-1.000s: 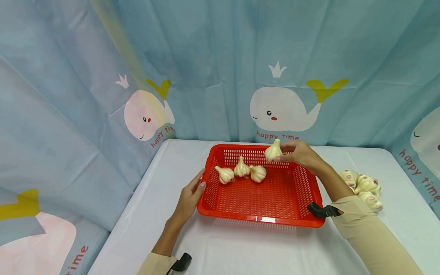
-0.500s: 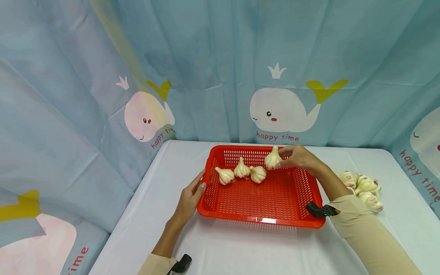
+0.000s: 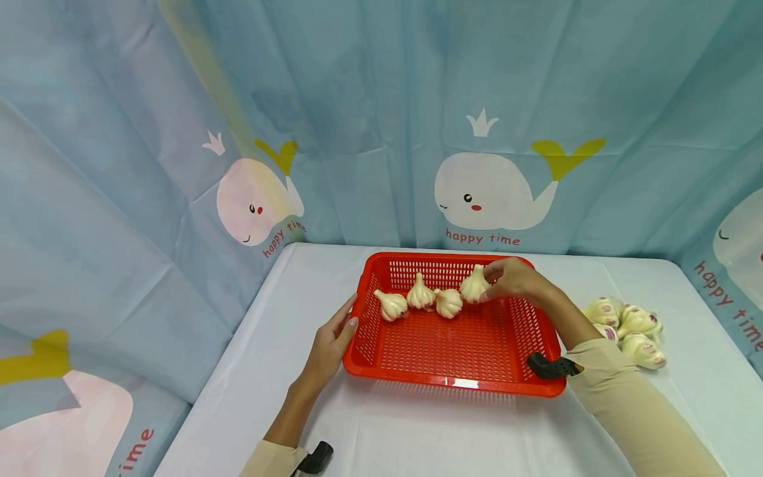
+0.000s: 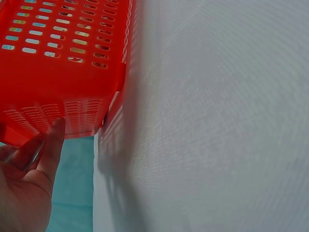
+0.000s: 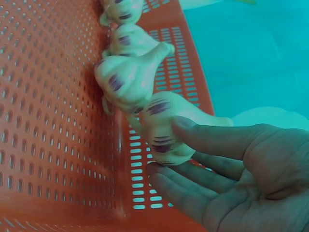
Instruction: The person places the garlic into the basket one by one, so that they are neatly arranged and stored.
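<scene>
My right hand (image 3: 514,278) pinches a garlic bulb (image 3: 475,285) between thumb and fingers, low inside the red plastic basket (image 3: 453,381) near its back wall. In the right wrist view, the thumb lies across this purple-marked bulb (image 5: 161,130), with fingers beneath. Three other garlic bulbs stand in a row to its left: one at the left end (image 3: 391,305), an upright one (image 3: 420,292) and a tilted one (image 3: 448,303). At the basket's left side, my left hand (image 3: 328,341) rests against the outer wall, its thumb (image 4: 57,128) touching the slotted side with fingers extended.
Several more garlic bulbs (image 3: 640,331) lie piled on the white tablecloth (image 3: 429,437), right of the basket and beside my right forearm. A blue whale-print curtain (image 3: 381,132) hangs behind the table and along its left side.
My right hand has lowered the garlic bulb from above the basket's back rim down into it, beside the row of three. The left hand stays against the basket's side.
</scene>
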Available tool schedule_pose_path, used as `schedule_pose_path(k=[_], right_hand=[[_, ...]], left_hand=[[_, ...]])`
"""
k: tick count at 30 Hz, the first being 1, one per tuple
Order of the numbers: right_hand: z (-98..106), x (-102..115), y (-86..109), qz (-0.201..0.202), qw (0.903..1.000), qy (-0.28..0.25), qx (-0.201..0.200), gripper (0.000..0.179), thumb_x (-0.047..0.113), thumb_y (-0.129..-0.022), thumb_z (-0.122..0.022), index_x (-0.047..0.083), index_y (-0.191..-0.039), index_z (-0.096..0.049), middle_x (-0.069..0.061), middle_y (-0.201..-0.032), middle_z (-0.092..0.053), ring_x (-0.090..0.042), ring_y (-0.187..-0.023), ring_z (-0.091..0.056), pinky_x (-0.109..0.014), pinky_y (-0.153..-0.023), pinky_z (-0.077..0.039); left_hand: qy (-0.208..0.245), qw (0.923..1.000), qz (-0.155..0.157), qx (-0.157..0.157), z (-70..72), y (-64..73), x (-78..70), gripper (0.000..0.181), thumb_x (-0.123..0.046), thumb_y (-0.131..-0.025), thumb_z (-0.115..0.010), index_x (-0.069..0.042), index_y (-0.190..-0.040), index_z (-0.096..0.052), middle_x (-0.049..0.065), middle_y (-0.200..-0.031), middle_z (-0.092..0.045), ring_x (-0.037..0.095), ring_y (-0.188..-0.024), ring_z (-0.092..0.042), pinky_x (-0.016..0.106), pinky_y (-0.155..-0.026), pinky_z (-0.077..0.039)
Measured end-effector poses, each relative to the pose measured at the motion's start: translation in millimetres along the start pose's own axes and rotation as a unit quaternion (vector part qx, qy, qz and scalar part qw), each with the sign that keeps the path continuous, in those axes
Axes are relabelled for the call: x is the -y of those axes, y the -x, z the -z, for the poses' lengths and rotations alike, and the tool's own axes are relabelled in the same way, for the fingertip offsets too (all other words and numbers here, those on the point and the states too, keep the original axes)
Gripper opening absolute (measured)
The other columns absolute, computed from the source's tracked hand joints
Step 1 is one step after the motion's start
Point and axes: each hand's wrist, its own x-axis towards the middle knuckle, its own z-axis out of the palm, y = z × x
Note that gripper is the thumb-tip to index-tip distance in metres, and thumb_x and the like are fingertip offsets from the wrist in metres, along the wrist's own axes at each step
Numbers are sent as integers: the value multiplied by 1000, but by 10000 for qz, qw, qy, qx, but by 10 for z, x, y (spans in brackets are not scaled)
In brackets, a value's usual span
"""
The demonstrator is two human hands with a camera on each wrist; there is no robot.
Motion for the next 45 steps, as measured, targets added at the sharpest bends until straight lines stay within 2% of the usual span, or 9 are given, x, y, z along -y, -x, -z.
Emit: schedule_pose_path(k=[5,14,20,22,28,36,41,45], right_hand=[[-32,0,-15,-10,10000,74,-25,70,19,-82,-91,-7,-140,-63,-27,-139,-66,-44,-129,-61,-47,-97,-61],[-89,-34,-48,143,9977,656,126,65,18,-82,-90,-12,-133,-65,-29,-129,-69,-42,-116,-65,-52,-98,-60],[-131,-51,-58,26,9975,670,233,65,16,-83,-90,-12,-135,-63,-30,-130,-68,-40,-115,-66,-53,-102,-58],[-135,-50,-56,37,9972,710,243,64,15,-82,-90,-11,-134,-64,-29,-127,-69,-38,-111,-66,-51,-99,-60],[-115,-27,-36,137,9957,897,207,58,16,-82,-90,-9,-128,-68,-24,-114,-72,-31,-95,-66,-41,-80,-62],[-48,35,26,157,9968,778,-15,62,15,-81,-90,-12,-132,-66,-29,-119,-71,-38,-103,-68,-50,-88,-62],[11,67,61,226,9978,617,-127,61,12,-84,-86,-13,-135,-62,-31,-121,-70,-41,-107,-69,-49,-88,-62],[47,71,98,191,9984,504,-192,62,14,-88,-84,-11,-140,-60,-32,-129,-68,-45,-117,-67,-55,-98,-59]], left_hand=[[15,10000,-6,-7,-4,6,-1,55,-30,-113,-53,-23,-166,-39,4,-168,-42,31,-144,-55,35,-106,-54],[88,9999,47,-27,-17,13,4,55,-29,-113,-53,-24,-166,-40,3,-168,-43,31,-142,-56,34,-104,-56],[114,9999,72,-2,-23,15,-10,55,-30,-113,-53,-24,-166,-39,3,-168,-43,31,-144,-55,34,-105,-55],[118,9999,71,7,-25,18,-16,55,-29,-113,-53,-23,-166,-39,4,-168,-42,32,-145,-54,35,-105,-55],[96,9999,89,-11,-30,20,-19,55,-29,-113,-53,-22,-166,-39,4,-168,-42,31,-147,-52,36,-107,-53],[129,9999,61,6,-18,8,-34,55,-28,-113,-53,-24,-166,-39,4,-168,-42,31,-146,-53,35,-108,-53],[120,9999,23,-11,-10,6,-35,54,-27,-113,-53,-24,-166,-40,5,-168,-42,32,-144,-54,35,-108,-53],[69,10000,7,-20,-6,6,-36,55,-28,-113,-53,-23,-166,-39,5,-168,-42,32,-145,-53,36,-108,-53]])
